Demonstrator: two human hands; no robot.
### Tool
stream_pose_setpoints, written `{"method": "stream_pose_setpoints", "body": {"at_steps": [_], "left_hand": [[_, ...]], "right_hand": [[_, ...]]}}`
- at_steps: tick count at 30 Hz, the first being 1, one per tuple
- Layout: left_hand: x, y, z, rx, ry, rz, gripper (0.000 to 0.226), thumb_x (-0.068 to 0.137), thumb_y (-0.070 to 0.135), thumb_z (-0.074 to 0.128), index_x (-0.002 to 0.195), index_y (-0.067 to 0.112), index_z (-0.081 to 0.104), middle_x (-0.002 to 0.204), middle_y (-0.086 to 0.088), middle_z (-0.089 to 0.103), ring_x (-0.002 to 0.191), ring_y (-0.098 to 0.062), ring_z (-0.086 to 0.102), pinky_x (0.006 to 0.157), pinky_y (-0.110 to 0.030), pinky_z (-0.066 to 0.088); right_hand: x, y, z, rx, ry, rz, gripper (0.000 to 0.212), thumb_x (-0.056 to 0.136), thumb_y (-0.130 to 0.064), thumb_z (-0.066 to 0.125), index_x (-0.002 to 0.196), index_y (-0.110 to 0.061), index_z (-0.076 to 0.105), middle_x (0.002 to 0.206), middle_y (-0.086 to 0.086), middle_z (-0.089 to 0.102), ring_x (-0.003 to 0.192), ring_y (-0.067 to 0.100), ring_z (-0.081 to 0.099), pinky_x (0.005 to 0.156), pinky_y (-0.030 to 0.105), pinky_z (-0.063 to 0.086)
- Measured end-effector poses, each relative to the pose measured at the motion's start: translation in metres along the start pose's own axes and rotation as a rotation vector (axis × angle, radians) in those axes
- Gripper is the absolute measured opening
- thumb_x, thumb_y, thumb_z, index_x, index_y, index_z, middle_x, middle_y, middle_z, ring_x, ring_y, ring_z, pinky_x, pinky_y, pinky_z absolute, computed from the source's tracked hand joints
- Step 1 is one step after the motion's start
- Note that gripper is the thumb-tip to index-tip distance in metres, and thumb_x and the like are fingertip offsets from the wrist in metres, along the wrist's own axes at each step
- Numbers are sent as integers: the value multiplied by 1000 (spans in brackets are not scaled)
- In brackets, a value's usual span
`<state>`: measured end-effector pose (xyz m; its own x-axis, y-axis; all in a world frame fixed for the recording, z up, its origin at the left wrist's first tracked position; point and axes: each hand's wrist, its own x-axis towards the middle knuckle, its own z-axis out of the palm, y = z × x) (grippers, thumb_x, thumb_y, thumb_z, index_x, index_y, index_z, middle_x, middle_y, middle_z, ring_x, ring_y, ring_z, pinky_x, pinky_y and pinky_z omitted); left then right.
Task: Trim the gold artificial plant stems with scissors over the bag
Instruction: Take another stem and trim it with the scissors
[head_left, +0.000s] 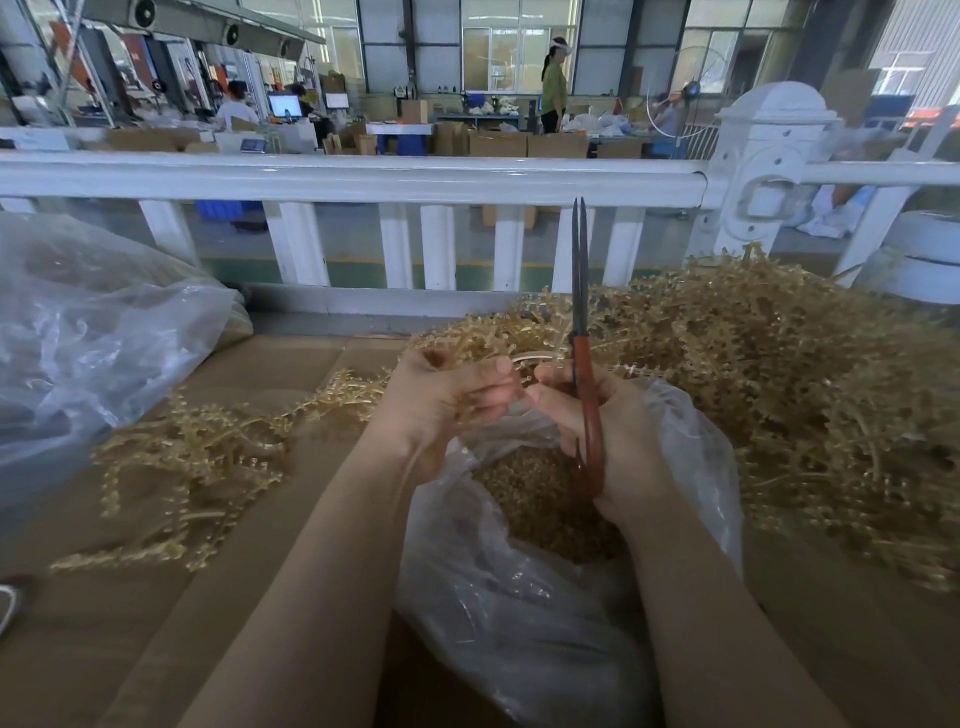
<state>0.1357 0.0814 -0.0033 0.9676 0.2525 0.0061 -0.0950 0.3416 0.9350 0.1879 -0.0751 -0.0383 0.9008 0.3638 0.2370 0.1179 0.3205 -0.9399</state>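
My left hand (447, 400) grips a gold plant stem (467, 338) above the open mouth of a clear plastic bag (519, 613). My right hand (613, 436) holds red-handled scissors (581, 291) upright, their dark blades closed and pointing up. Its thumb and fingertips also touch the stem piece between the two hands. Gold cuttings (545, 499) lie inside the bag below my hands.
A big heap of gold stems (779, 384) fills the right of the cardboard-covered table (291, 364). A smaller spread of stems (197, 457) lies at the left. A large clear bag (93, 332) sits far left. A white railing (363, 179) runs behind.
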Motion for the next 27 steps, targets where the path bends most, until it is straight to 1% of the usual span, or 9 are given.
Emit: {"method": "stream_pose_setpoints", "body": {"at_steps": [3, 8, 10, 12, 16, 19, 22, 25, 27], "left_hand": [[0, -1, 1, -50, 1, -100, 34, 63, 17, 79, 89, -4, 69, 88, -12, 76, 80, -23, 73, 69, -30, 60], [-3, 0, 0, -25, -54, -263, 32, 66, 22, 77, 92, 6, 71, 88, -7, 77, 75, -13, 75, 60, -22, 58], [-4, 0, -1, 50, -94, -295, 29, 66, 24, 78, 90, 8, 73, 86, -3, 76, 65, -7, 69, 57, -19, 54], [-4, 1, -2, 82, -119, -310, 25, 65, 23, 78, 86, 9, 75, 81, -1, 75, 61, -5, 64, 56, -17, 52], [-5, 3, -3, 80, -148, -312, 14, 63, 21, 78, 73, 12, 79, 79, 0, 75, 64, -5, 67, 58, -16, 54], [-4, 4, -2, 73, -170, -295, 11, 61, 19, 77, 71, 13, 80, 79, -1, 76, 67, -6, 70, 59, -17, 55], [-4, 5, -2, 45, -167, -270, 8, 62, 17, 76, 68, 14, 79, 79, -1, 76, 69, -8, 72, 61, -18, 56], [-4, 5, -2, 22, -130, -211, 10, 61, 15, 78, 71, 13, 79, 83, -6, 77, 72, -11, 74, 59, -19, 56], [-3, 5, -2, -13, -97, -148, 11, 64, 14, 77, 75, 12, 79, 87, -9, 77, 76, -14, 75, 59, -20, 57]], "right_hand": [[-1, -1, 1, 25, 10, 7, 14, 71, -16, 84, 79, -25, 76, 85, -1, 72, 82, 14, 70, 73, 27, 54], [-1, -3, 1, 49, 62, 27, 20, 70, -14, 84, 88, -18, 74, 104, 20, 73, 105, 38, 70, 93, 48, 54], [-1, -3, 1, 43, 58, 27, 19, 75, -9, 82, 90, -15, 73, 100, 15, 74, 98, 33, 72, 82, 38, 58], [-2, -4, 2, 34, 44, 8, 19, 72, -11, 82, 88, -16, 72, 88, 4, 73, 82, 18, 73, 69, 27, 56], [-3, -5, 3, 2, 44, -21, 20, 66, -18, 83, 83, -22, 75, 88, 4, 73, 91, 27, 70, 87, 46, 57], [-4, -6, 5, -19, 50, -35, 25, 61, -25, 85, 83, -22, 75, 85, 4, 73, 89, 31, 69, 90, 52, 56], [-4, -6, 6, -56, 74, -42, 31, 57, -32, 86, 83, -23, 74, 85, 0, 74, 88, 26, 71, 88, 47, 57], [-3, -5, 7, -91, 98, -37, 31, 63, -29, 84, 89, -17, 72, 86, 1, 74, 87, 24, 71, 88, 45, 58], [-4, -6, 8, -107, 115, -43, 34, 62, -36, 82, 88, -17, 71, 80, -4, 72, 81, 15, 70, 79, 34, 58]]}}
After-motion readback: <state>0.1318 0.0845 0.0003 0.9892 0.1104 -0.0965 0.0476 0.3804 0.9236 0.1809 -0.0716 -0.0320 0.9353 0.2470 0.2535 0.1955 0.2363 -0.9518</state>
